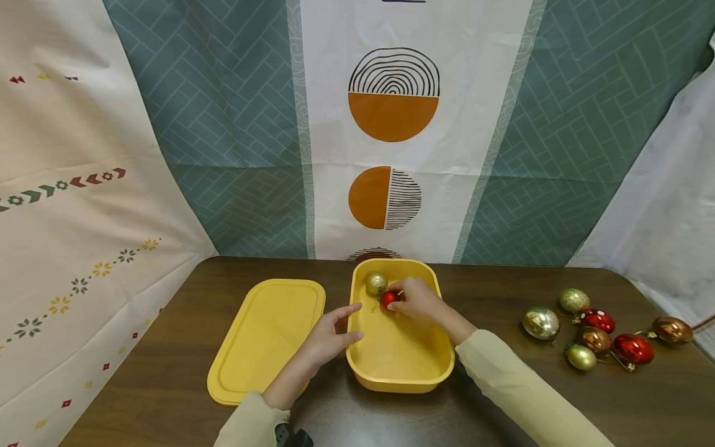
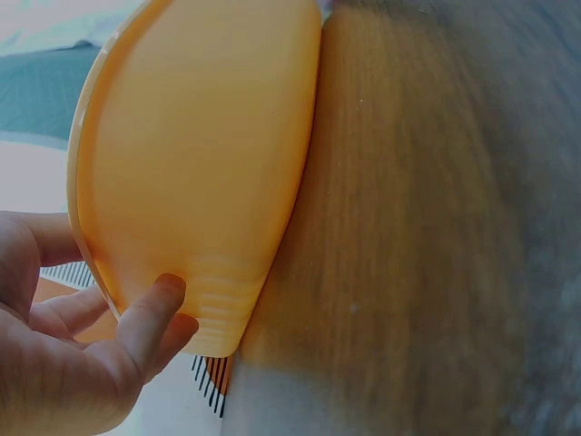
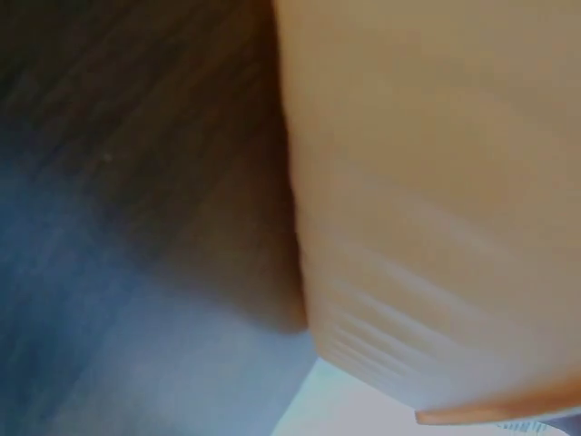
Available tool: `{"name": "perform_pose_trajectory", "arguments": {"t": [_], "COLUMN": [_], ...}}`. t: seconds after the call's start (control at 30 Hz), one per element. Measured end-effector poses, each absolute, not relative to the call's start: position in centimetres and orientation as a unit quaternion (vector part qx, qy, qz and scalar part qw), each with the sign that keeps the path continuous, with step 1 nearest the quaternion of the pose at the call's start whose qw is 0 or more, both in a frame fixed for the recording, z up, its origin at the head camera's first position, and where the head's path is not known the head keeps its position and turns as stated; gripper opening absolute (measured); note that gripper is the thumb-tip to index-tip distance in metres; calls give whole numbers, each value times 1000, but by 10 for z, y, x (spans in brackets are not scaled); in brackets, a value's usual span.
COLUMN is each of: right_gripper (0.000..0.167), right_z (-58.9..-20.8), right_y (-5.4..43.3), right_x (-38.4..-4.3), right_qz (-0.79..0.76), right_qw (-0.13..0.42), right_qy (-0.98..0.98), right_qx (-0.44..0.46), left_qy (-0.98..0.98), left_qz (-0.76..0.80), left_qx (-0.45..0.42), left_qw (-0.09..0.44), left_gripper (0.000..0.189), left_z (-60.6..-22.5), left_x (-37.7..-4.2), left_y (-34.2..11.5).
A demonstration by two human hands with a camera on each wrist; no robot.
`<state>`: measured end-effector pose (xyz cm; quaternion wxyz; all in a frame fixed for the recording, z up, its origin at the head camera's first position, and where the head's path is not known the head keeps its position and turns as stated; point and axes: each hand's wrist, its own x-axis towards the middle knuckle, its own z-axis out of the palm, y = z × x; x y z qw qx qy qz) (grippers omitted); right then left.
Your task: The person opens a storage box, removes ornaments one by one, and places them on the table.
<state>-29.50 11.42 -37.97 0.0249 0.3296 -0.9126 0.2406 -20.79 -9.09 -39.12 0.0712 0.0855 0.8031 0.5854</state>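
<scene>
A yellow plastic bin (image 1: 404, 363) stands on the dark wooden table. Inside it, near the far left corner, lies a glittery gold ball ornament (image 1: 377, 284). My right hand (image 1: 419, 301) reaches into the bin and pinches a small red ball ornament (image 1: 388, 300) beside the gold one. At the bin's left rim is my left hand (image 1: 329, 337), thumb and fingers spread and holding nothing. The left wrist view shows the left hand (image 2: 82, 359) by the bin's outer wall (image 2: 200, 136). Only the bin wall (image 3: 436, 182) and table appear in the right wrist view.
A yellow lid (image 1: 268, 338) lies flat left of the bin. On the right of the table sits a group of ornaments, among them a shiny gold one (image 1: 540, 323), a red one (image 1: 633, 349) and a bronze one (image 1: 672, 330). Patterned cloths hang behind and at the sides.
</scene>
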Motion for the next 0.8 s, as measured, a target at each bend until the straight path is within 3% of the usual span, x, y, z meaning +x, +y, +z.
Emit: {"name": "perform_pose_trajectory", "arguments": {"t": [0.37, 0.8], "right_gripper": [33, 38], "right_z": [-361, -339], "right_y": [128, 165], "right_x": [-275, -252], "right_qz": [301, 332], "right_qw": [8, 31], "right_qy": [-897, -899], "right_qx": [322, 285], "left_qy": [805, 804], "left_qz": [584, 586], "left_qx": [83, 82], "left_qw": [67, 65], "left_gripper": [51, 49], "left_z": [-391, -394], "left_x": [-208, -208], "left_y": [-90, -90]}}
